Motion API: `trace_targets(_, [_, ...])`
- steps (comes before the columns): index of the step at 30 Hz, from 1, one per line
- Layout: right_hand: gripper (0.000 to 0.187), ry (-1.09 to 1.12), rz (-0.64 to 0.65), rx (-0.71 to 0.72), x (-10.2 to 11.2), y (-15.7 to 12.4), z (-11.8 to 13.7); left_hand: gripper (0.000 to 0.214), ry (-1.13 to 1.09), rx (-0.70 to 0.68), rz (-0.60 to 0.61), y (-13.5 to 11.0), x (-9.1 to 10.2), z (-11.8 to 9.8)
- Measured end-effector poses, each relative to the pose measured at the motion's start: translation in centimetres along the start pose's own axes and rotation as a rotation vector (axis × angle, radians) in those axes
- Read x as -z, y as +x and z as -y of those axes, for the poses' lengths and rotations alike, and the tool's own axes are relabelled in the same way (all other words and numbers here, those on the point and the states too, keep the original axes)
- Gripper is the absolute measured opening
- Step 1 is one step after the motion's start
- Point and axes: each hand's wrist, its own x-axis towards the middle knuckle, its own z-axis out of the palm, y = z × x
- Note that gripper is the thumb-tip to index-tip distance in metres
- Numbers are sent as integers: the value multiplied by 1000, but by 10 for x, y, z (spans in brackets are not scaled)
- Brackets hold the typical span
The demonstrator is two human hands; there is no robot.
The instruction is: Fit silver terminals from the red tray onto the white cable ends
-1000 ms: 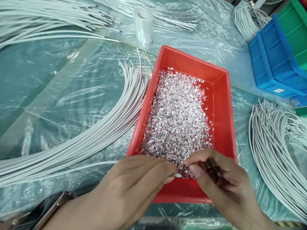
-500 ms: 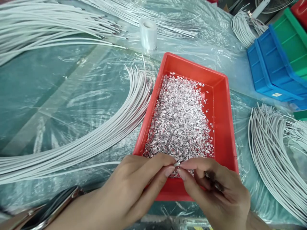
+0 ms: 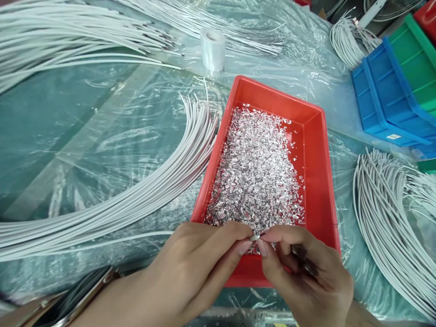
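Observation:
A thin white cable (image 3: 156, 234) runs in from the left and passes under my left hand (image 3: 194, 263). Thumb and forefinger of that hand pinch it close to its end. Facing it, my right hand (image 3: 306, 268) is closed, its thumb and forefinger at the cable's tip, where a small dark end shows. A dark object (image 3: 304, 259) is tucked in the curled fingers of my right hand; its kind is unclear. Both hands are over the near end of a red plastic tray (image 3: 316, 159), which holds a heap of small shiny silver foil scraps (image 3: 259, 168).
Left of the tray lies a curved bundle of white cables (image 3: 146, 190); another bundle (image 3: 384, 213) is at right. More cables (image 3: 85, 36) lie farther back, near a roll of clear film (image 3: 213, 50). Blue bins (image 3: 384, 91) stand back right. Plastic sheeting covers the table (image 3: 85, 150).
My fingertips have parted slightly, showing more of the white cable's end and a dark tip between them. The whole view has shifted a little; the other things stay put.

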Motion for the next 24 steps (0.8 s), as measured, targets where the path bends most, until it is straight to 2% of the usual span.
trace_targets(10, [14, -26, -22, 2, -2, -1, -1, 17, 37, -9, -41, -2, -3, 1])
trace_targets(16, [16, 12, 17, -16, 0, 0, 1, 19, 80, -1, -65, -5, -4, -1])
trace_targets(24, [16, -9, -42, -33, -3, -2, 2, 16, 73, 12, -95, -2, -3, -3])
